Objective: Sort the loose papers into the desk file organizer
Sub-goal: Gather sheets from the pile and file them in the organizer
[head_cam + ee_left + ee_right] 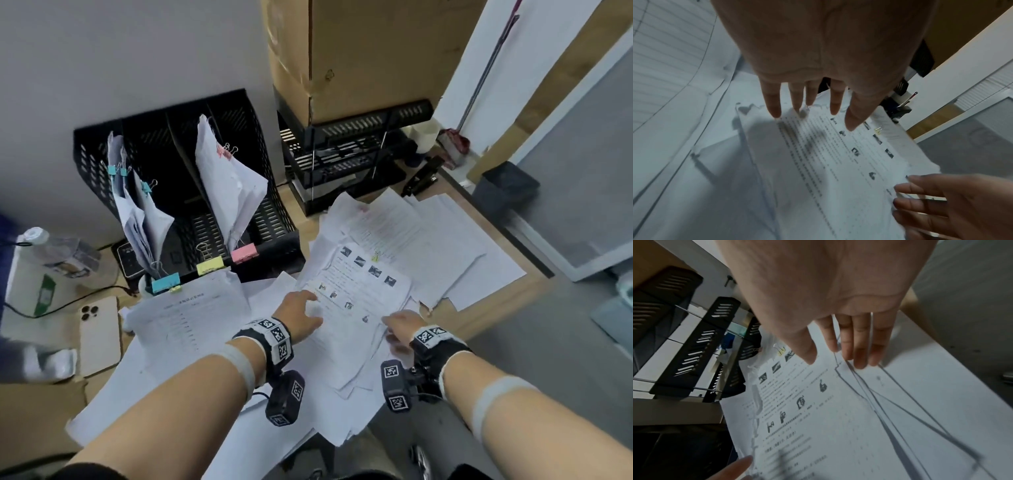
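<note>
**An office desk against a wall**

The place was an office. A black mesh file organizer [191, 192] stood by the wall with clipped papers, stacked letter trays [346, 161] sat under a cardboard box [370, 54], printed sheets [428, 246] covered the wooden desk [513, 298], and a stapler [423, 178] lay nearby.

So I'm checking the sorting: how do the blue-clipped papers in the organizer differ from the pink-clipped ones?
The blue-clipped papers stand in the organizer's leftmost slot; the pink-clipped papers stand further right. The blue-clipped ones carry several small blue clips and sit lower; the pink-clipped ones show pink clips near the top and rise higher. Both lean and fan out.
</note>
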The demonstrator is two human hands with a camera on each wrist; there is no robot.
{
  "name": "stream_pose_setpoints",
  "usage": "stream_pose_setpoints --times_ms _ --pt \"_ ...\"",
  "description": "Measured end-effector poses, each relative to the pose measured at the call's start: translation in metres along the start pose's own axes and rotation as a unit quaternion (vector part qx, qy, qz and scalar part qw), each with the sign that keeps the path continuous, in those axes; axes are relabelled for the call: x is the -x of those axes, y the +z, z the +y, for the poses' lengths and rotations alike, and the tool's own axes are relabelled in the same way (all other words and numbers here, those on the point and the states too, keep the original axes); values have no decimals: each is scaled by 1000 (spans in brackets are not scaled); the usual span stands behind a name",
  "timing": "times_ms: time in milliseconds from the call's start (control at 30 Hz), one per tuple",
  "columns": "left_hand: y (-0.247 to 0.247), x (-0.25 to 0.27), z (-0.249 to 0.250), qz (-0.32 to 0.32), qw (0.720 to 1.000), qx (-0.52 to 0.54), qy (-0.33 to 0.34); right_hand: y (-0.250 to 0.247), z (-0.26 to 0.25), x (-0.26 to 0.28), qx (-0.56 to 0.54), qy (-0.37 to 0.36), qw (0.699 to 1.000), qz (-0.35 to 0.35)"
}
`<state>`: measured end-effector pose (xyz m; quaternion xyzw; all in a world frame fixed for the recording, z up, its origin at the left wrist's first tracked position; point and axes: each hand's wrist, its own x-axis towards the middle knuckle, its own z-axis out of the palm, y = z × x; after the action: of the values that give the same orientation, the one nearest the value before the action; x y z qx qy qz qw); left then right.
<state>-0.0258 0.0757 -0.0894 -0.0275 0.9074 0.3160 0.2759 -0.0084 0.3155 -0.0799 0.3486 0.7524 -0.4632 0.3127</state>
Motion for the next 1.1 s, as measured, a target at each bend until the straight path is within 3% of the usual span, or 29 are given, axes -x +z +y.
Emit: stream_pose_setpoints --times_ms 133,233,400,533,767,867,933,1100 --pt "8 -8 -4 14 997 -57 -48 8 8 -20 54 -13 997 45" --pt "3 -11 -2 20 992 -83 -95 9 7 -25 48 -20 998 40" --pt "-4 -16 -3 12 989 -104 -102 1 11 -35 100 -82 989 76" --pt "-9 -18 2 1 986 -98 -134 -10 13 -34 136 -101 984 52" --pt "2 -32 25 16 996 -44 -76 -20 27 -31 185 -129 974 18" --pt "7 -38 31 8 994 37 -98 -21 35 -29 189 -164 968 32" --pt "8 -39 30 -8 992 55 -112 -22 40 -27 186 -183 965 31" --pt "-1 -25 18 -64 991 89 -76 -22 34 -22 179 -216 958 65"
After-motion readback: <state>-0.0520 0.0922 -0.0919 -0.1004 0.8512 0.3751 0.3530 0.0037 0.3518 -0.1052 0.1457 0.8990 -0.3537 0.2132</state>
